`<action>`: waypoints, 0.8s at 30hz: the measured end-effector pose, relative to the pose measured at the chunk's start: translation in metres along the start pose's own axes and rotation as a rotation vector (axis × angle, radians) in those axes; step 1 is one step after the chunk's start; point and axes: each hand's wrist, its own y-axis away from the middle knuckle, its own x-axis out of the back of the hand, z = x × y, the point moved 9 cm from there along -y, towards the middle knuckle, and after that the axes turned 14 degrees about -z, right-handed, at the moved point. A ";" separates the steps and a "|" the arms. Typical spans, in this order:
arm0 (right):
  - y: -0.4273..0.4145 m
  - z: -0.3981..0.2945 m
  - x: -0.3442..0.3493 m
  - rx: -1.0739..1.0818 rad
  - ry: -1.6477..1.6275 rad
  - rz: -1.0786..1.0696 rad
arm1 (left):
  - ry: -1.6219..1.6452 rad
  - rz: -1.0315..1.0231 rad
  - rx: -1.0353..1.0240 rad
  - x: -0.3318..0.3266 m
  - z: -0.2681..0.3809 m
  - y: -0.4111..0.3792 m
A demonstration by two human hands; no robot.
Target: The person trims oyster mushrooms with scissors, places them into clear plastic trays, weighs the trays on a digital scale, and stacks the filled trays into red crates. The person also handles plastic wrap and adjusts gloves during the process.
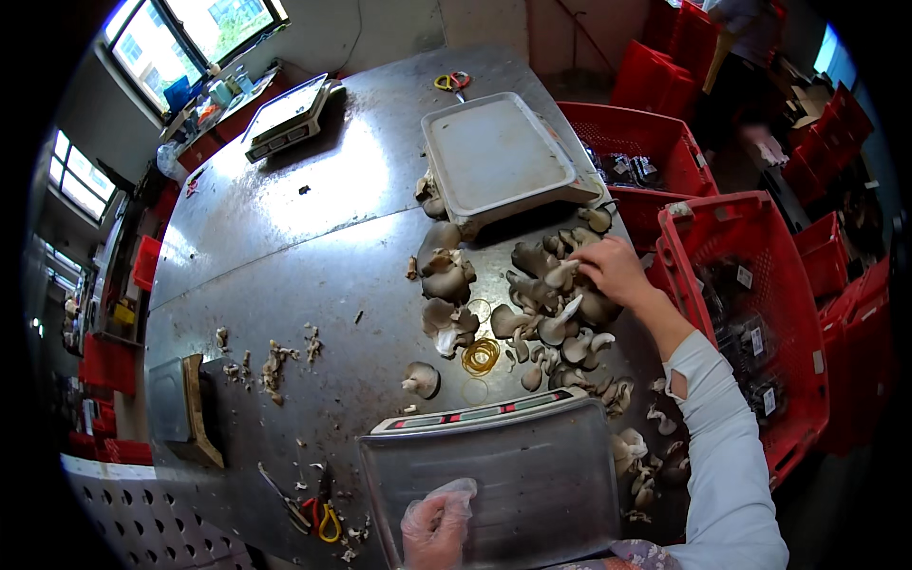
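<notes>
My right hand is bare and pinches a pale-stemmed oyster mushroom at the top of a loose pile. More grey oyster mushrooms spread below and around it on the metal table. My left hand, in a clear plastic glove, hovers over a scale's metal pan with its fingers curled. Nothing shows inside it. The scale's display strip runs along the pan's far edge. Yellow rubber bands lie in a coil between the scale and the mushrooms.
A second scale with a white tray stands beyond the pile. Red crates holding dark packages flank the table's right edge. Scissors with red and yellow handles lie at lower left, near mushroom scraps. Another person stands at upper right.
</notes>
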 end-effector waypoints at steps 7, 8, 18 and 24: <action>0.020 0.035 0.038 -0.207 -0.727 0.117 | 0.046 0.033 0.034 -0.004 0.002 -0.003; 0.025 0.042 0.037 -0.210 -0.770 0.120 | 0.049 0.025 0.031 -0.006 -0.002 -0.003; 0.059 0.071 -0.038 -0.454 -0.932 -0.038 | 0.010 -0.017 0.002 -0.020 0.011 -0.010; 0.055 0.061 -0.058 -0.571 -1.112 -0.268 | 0.012 -0.050 0.052 -0.017 -0.003 -0.008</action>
